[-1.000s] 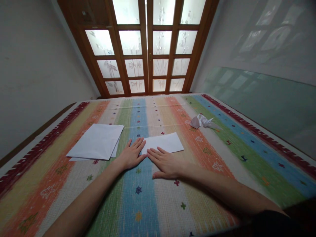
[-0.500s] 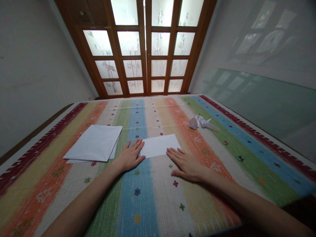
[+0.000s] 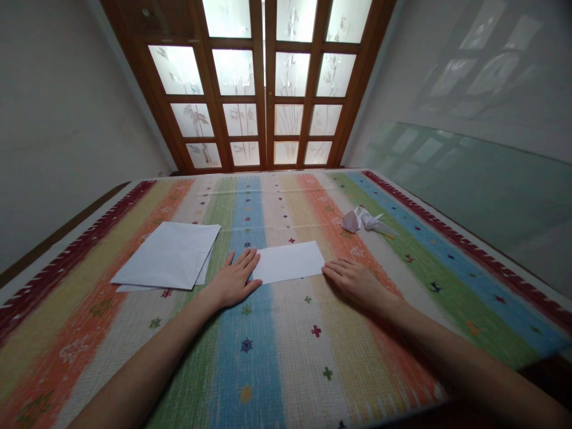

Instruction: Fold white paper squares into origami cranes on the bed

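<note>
A white folded sheet of paper (image 3: 288, 262) lies on the striped tablecloth in front of me, longer from left to right than it is deep. Spread flat, my left hand (image 3: 235, 280) rests with its fingertips over the paper's left end. My right hand (image 3: 355, 283) is at the lower right corner of the paper, its fingers drawn together on the edge and its thumb hidden beneath them. To the left of my left hand lies a small stack of white paper sheets (image 3: 167, 256), their edges slightly out of line.
A folded paper figure (image 3: 364, 220), like an origami crane, sits at the right on the tablecloth (image 3: 263, 357). Wooden doors with frosted panes (image 3: 288, 74) stand beyond the table's far edge. A glass panel (image 3: 469, 185) leans along the right wall.
My right hand has moved right, from lying flat over the paper's lower right part to its right corner, and its fingers have closed together. My left hand has stayed in place.
</note>
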The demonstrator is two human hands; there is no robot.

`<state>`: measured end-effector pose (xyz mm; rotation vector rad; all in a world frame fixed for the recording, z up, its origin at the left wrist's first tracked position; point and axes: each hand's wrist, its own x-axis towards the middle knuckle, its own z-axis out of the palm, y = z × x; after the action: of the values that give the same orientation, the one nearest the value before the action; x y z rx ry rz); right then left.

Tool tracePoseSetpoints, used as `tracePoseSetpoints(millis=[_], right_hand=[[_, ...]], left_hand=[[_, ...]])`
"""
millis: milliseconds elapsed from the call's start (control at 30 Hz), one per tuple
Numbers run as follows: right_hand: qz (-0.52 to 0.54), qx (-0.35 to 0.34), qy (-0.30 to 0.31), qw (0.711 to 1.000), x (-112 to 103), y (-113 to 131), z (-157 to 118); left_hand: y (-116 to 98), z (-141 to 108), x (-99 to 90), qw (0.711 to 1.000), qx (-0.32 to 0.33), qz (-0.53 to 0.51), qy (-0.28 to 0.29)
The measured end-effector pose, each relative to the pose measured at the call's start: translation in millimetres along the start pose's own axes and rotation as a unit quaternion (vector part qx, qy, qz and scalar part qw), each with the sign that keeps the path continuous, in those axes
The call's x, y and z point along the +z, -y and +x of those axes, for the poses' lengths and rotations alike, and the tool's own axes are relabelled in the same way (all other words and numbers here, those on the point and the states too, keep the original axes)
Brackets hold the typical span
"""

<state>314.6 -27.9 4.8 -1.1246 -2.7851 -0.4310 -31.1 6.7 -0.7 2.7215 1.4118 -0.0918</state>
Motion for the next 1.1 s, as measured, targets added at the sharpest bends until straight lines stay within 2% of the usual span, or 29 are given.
tracePoseSetpoints(millis=[100, 200, 267, 367, 433, 533, 600, 667, 767, 867, 967, 1100], right_hand=[[-0.009, -0.052, 0.013, 0.999, -2, -2, 11], [0.026, -0.042, 0.030, 0.998, 0, -3, 16], [0.063, -0.020, 0.022, 0.998, 2, -3, 18], [0.107, -0.010, -0.010, 0.994, 2, 5, 24], [0.115, -0.013, -0.037, 0.993, -1, 17, 31], [0.123, -0.031, -0.081, 0.989, -7, 40, 45], [0.161, -0.048, -0.103, 0.980, -10, 52, 54], [0.195, -0.045, -0.127, 0.972, -11, 60, 59], [0.241, -0.003, -0.138, 0.961, -7, 60, 60], [0.275, 0.055, -0.108, 0.954, 0, 52, 57], [0.284, 0.083, -0.075, 0.952, 5, 45, 53], [0.296, 0.130, -0.072, 0.944, 4, 42, 50]], left_hand=[[1, -1, -1.2, 1.000, 0.005, -0.010, -0.005], [2, -2, -3.2, 1.000, 0.000, -0.016, -0.018], [0, -3, -5.6, 0.999, -0.004, -0.010, -0.048], [-13, -4, -11.9, 0.992, 0.011, 0.005, -0.127], [-29, -3, -16.5, 0.986, 0.051, 0.017, -0.160], [-50, 2, -19.3, 0.976, 0.117, 0.048, -0.175], [-58, 5, -17.3, 0.969, 0.165, 0.075, -0.165], [-58, 7, -13.5, 0.964, 0.188, 0.089, -0.164], [-53, 7, -8.2, 0.962, 0.183, 0.092, -0.181], [-49, 6, -5.6, 0.965, 0.170, 0.078, -0.183], [-48, 6, -3.8, 0.971, 0.161, 0.050, -0.168], [-46, 9, -1.1, 0.975, 0.143, -0.016, -0.172]])
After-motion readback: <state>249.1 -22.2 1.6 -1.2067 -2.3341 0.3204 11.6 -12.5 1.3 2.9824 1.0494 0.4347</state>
